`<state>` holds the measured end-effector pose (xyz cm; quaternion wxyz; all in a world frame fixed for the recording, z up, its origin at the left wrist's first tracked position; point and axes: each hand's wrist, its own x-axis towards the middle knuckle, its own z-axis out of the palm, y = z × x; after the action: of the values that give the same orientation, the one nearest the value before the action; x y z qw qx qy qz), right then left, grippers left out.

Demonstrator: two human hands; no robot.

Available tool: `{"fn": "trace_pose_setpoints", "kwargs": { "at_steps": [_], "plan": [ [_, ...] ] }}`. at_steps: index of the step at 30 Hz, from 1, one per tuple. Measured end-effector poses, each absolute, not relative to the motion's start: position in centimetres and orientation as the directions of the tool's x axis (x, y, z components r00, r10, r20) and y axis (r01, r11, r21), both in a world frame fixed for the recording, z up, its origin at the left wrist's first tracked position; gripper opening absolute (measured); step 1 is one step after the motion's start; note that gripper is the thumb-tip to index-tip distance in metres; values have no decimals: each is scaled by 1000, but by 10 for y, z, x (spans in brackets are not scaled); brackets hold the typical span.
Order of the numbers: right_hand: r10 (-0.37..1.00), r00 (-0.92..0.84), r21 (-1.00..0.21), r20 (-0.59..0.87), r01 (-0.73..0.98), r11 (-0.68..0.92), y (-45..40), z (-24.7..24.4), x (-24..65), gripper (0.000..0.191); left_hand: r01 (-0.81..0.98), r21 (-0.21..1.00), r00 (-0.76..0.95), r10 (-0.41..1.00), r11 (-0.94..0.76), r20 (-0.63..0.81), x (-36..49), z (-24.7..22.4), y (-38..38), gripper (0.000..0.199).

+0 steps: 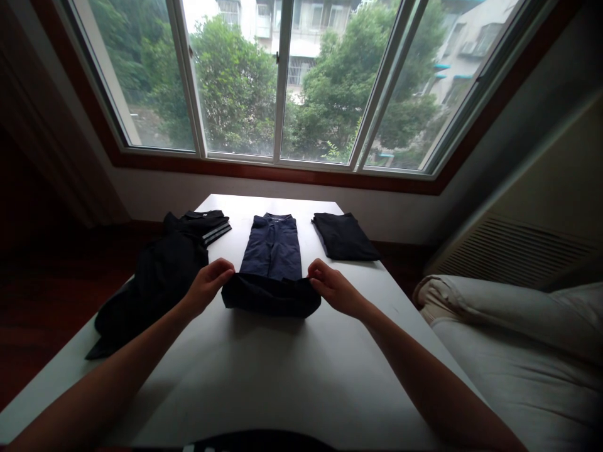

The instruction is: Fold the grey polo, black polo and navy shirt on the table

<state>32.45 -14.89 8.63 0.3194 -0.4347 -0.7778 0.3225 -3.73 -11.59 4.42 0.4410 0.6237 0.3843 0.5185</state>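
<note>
A dark navy shirt [272, 248] lies in the middle of the white table, its collar toward the window and its sides folded in to a narrow strip. The near end of the shirt is lifted and bent up. My left hand [211, 281] pinches the left corner of that raised end. At the right corner, my right hand [327, 284] is closed on the cloth in the same way. Both arms reach forward from the near edge, one on each side of the shirt.
A loose heap of black clothes [160, 276] with a striped piece covers the left of the white table [282, 389]. A folded black garment [346, 237] lies at the far right. Beside the table's right edge is a pale cushioned seat [518, 339]. Windows [277, 81] stand beyond.
</note>
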Motion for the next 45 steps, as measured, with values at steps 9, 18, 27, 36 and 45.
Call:
{"fn": "trace_pose_setpoints", "kwargs": {
  "at_steps": [9,18,27,36,45],
  "plan": [
    [848,-502,-757,171,484,439,-141,92,336,18,-17,955,139,945,-297,296,-39,37,-109,34],
    [783,-614,-649,100,557,519,-154,107,336,48,-48,966,126,958,-253,257,-43,29,-102,34],
    [789,-546,-557,281,577,597,-148,80,328,39,-73,976,105,972,-205,212,-44,24,-97,33],
    [839,-412,-598,356,589,544,-146,88,329,21,-88,975,140,966,-206,217,-43,27,-100,35],
    [732,-641,-532,229,547,646,-147,89,335,40,-89,975,135,967,-204,215,-46,23,-96,34]
  ]
}}
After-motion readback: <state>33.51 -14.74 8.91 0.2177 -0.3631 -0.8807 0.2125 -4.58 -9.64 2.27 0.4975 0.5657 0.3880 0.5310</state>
